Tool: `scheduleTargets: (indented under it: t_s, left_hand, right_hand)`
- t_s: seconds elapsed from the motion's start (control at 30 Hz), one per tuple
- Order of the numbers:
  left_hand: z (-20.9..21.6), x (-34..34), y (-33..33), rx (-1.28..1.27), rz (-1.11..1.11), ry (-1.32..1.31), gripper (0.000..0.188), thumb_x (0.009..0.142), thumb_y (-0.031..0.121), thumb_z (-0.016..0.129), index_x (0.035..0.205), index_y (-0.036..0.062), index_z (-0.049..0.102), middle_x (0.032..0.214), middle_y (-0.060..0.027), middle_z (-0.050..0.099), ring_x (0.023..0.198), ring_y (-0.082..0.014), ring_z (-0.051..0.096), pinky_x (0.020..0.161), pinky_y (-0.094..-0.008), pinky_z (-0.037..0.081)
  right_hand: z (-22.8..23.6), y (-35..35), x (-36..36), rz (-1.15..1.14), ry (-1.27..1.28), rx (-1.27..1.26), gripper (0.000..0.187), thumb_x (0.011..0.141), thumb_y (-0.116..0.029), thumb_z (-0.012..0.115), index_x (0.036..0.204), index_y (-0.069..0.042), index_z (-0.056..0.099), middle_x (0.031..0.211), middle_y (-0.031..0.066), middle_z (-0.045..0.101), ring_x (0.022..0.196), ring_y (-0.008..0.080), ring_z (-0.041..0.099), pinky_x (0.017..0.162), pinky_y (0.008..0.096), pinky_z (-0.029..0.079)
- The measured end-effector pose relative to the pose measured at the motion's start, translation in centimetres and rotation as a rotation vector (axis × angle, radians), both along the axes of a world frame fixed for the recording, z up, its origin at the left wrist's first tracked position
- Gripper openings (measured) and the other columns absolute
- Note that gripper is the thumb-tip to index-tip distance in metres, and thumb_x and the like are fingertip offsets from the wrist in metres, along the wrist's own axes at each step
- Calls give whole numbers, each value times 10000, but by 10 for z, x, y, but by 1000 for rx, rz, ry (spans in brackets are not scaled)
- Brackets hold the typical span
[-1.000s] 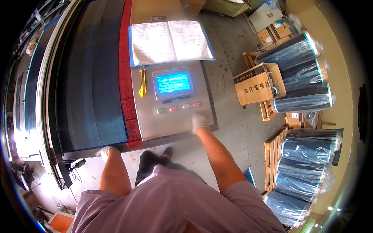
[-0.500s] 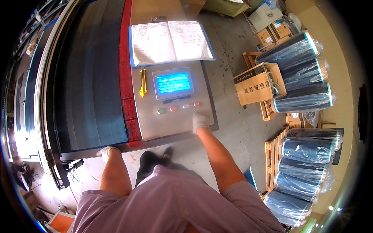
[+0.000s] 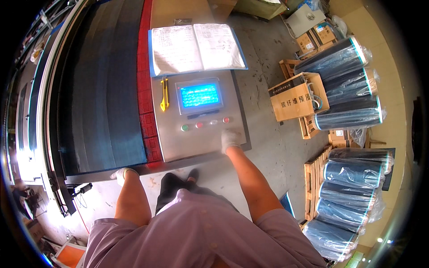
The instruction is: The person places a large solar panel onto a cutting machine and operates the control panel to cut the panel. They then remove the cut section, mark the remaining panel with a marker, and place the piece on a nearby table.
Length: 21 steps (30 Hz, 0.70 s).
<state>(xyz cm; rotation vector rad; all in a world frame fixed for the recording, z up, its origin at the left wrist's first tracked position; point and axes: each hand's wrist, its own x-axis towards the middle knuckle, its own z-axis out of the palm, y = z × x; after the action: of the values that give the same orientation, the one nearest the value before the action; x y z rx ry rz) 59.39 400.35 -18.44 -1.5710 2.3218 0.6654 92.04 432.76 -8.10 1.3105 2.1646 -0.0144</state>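
My left hand (image 3: 124, 174), in a whitish glove, rests on the front edge of the machine bed beside the dark sheet material (image 3: 107, 107). My right hand (image 3: 231, 140), gloved too, lies on the steel control panel (image 3: 192, 143), below and right of the push buttons (image 3: 199, 125). Both hands appear loose with nothing held, though glare blurs the fingers. A lit blue touchscreen (image 3: 199, 95) is set into the panel. Left of it lies a yellow utility knife (image 3: 165, 95). Beyond the screen an open notebook (image 3: 196, 48) with handwritten pages lies on a blue folder.
A long beam (image 3: 49, 98) with a bracket crosses the bed at left. A red strip (image 3: 149, 129) borders the panel. Plastic-wrapped dark rolls (image 3: 353, 174) stand on wooden pallets (image 3: 313, 183) at right, with a cardboard box (image 3: 292, 97) next to other rolls.
The beam and its bracket at the left have shifted slightly further left along the bed. Both my hands stay where they were.
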Motion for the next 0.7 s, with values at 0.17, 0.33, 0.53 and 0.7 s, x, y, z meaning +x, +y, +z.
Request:
scheduleTargets:
  t_s: [0.17,0.33,0.53,0.7]
  left_hand:
    - [-11,1,7,19,-5,3,609,1014,465,229,1340,32,506,1189,-191,651,1042,-268,669,997,-417,461]
    - [-35,0,-8,-17,-43,-20,635,1010,478,230,1317,7,526,1198,-171,653,1068,-245,660,1038,-392,422]
    - [-43,-4,-12,-8,15,-2,654,1004,492,236,1283,-6,557,1182,-165,663,1093,-244,647,1056,-391,400]
    - [12,6,8,103,27,8,601,1019,440,231,1377,14,458,1228,-163,639,1092,-234,648,1062,-386,398]
  right_hand:
    - [-8,0,8,-21,0,26,329,597,-126,790,915,-117,706,936,106,698,940,269,683,773,360,531]
    - [20,-3,-6,66,-83,-21,336,594,-125,789,919,-122,703,930,94,698,935,263,683,766,353,528]
    - [4,-1,-1,72,-87,-2,365,594,-143,798,942,-126,691,945,84,694,947,254,680,772,345,522]
    - [9,-2,1,31,-90,-33,424,584,-144,806,986,-113,675,979,91,685,973,257,671,799,359,515]
